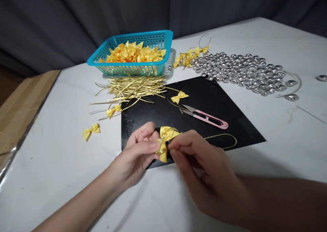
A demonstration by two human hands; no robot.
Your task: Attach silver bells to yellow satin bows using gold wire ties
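My left hand (pixel 141 148) pinches a yellow ribbon bow (pixel 163 153) with gold cord (pixel 162 140) looped about its middle, above a black mat (pixel 148 114). Thumb and fingertips of my right hand (pixel 201 160) are closed together at the bow's right side. What they pinch is too small to make out. A pale yellow strand (pixel 233 138) curves out from behind my right hand over the mat. Beyond my hands lie pink-handled thread snips (pixel 206 118), blades pointing left, and a loose yellow bow (pixel 179 97).
A blue basket (pixel 102 48) of yellow bows stands at the back, with gold cord pieces (pixel 135 87) before it. Silvery beads (pixel 240 70) are heaped at right beside bows joined together (pixel 189 57). A threaded needle (pixel 311 114) lies far right. Two bows (pixel 91 131) rest at left.
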